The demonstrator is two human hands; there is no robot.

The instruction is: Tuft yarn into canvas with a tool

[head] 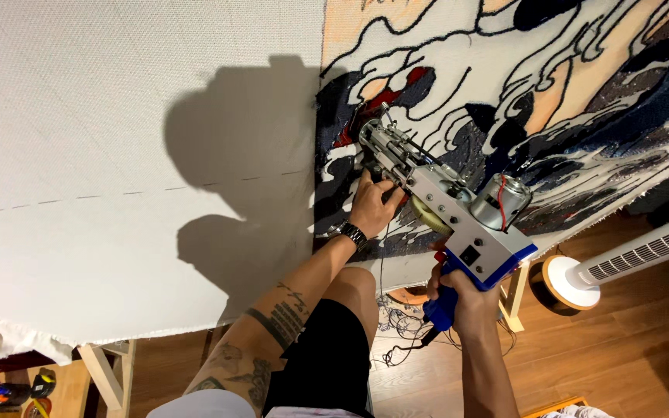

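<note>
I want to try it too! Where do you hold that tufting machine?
Probably by the blue handle at the back of the tufting gun, coming from below, as the right hand does. The left hand steadies the front grip from the side, clear of the needle against the cloth.

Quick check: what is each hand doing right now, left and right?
Left hand: closed on the front grip of the tufting gun.
Right hand: closed around the gun's blue rear handle.
</note>
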